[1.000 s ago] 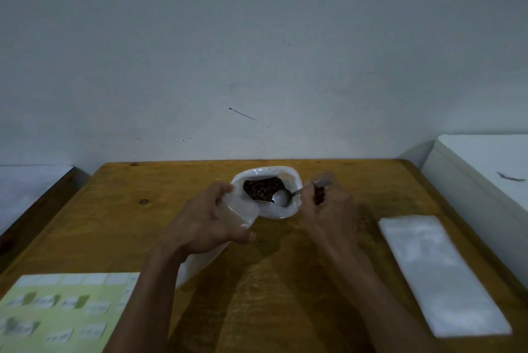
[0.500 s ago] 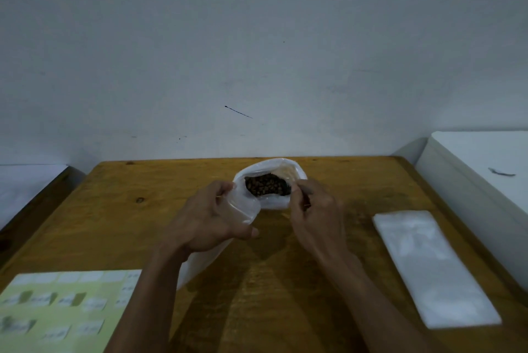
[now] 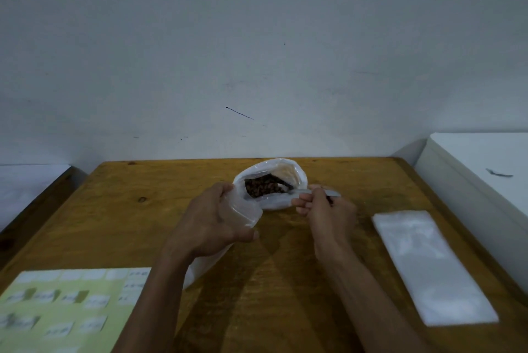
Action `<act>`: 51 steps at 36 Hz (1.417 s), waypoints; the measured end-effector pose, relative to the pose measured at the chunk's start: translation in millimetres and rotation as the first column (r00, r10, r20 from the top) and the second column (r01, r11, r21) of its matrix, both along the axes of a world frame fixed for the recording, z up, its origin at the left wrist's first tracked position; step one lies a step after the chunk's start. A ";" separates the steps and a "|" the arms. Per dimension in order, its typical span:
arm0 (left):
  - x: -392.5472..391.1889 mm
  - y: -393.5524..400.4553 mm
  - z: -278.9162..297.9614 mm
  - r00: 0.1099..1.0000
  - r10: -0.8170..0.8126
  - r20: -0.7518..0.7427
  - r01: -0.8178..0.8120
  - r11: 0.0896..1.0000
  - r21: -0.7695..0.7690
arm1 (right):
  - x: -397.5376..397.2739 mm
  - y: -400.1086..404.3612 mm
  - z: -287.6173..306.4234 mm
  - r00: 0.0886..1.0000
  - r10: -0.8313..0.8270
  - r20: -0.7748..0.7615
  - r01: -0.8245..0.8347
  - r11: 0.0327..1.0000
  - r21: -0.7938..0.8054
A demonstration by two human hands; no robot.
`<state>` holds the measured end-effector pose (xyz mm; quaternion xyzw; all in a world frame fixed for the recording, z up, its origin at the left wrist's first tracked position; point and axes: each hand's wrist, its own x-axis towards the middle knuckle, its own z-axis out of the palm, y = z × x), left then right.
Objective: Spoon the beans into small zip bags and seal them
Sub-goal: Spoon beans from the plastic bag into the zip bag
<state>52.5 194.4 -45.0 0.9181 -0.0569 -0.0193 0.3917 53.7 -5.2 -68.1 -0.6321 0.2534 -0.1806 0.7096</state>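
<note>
**Spoon dips into the bean bag while the small bag waits open**

Nearest to the viewer, below the left wrist, a green label sheet (image 3: 57,304) lies on the wooden table (image 3: 128,224), probably kept ready for marking filled bags. To the right of the right forearm lies a stack of empty zip bags (image 3: 431,269), well apart from the fingers.

The left hand (image 3: 211,221) has its fingers curled round a small clear zip bag (image 3: 245,211), thumb underneath, so that the mouth is held open and turned toward the beans. I judge this is to shorten the way for the spoon.

The right hand (image 3: 325,209) pinches the handle of a metal spoon (image 3: 314,192) between its curled fingers; the bowl end goes over the rim of the white bean bag (image 3: 285,178), just beyond both sets of fingertips. The beans (image 3: 263,187) lie dark inside it. Whether the spoon is loaded, I cannot tell.
</note>
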 end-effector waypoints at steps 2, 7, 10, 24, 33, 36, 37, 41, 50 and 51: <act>-0.8 0.1 0.5 0.999 0.030 0.039 -0.030 1.000 0.008 | -0.7 -2.1 4.3 1.000 -0.002 0.017 0.002 1.000 0.026; -4.0 -2.6 -0.4 0.989 0.097 0.112 -0.099 0.995 0.011 | -0.4 -6.6 11.8 0.998 -0.026 0.057 0.021 0.996 0.089; -7.9 -3.6 -1.4 0.986 0.102 0.132 -0.102 0.995 -0.011 | -2.9 -8.5 17.4 0.996 -0.012 0.092 0.003 0.995 0.099; -16.3 -10.9 4.3 0.985 0.055 0.162 -0.052 0.998 -0.022 | -43.6 -0.5 45.8 0.888 0.415 0.198 -0.329 0.874 -0.358; -15.1 -8.3 -0.4 0.986 0.048 0.160 -0.039 0.998 -0.058 | -40.8 -11.3 38.9 0.891 0.271 0.365 -0.009 0.813 -0.582; -13.2 -7.4 -2.1 0.985 0.058 0.164 -0.050 0.997 -0.053 | -34.0 -13.5 30.0 0.894 0.287 0.345 0.029 0.731 -0.682; -12.3 -7.9 -2.3 0.985 0.060 0.162 -0.052 0.997 -0.054 | -31.8 -13.1 25.7 0.896 0.308 0.321 0.017 0.698 -0.716; -9.8 -11.7 -2.9 0.987 0.054 0.152 -0.046 0.997 -0.055 | -18.7 -10.4 5.5 0.918 0.329 0.222 -0.027 0.611 -0.792; -7.2 -12.3 -2.9 0.989 0.035 0.146 -0.029 0.999 -0.041 | -6.6 10.9 -0.4 0.991 0.131 0.010 -0.121 0.943 -0.309; -7.2 -12.4 -2.9 0.989 0.035 0.147 -0.029 0.999 -0.041 | -5.7 12.2 0.5 0.994 0.113 -0.007 -0.112 0.972 -0.205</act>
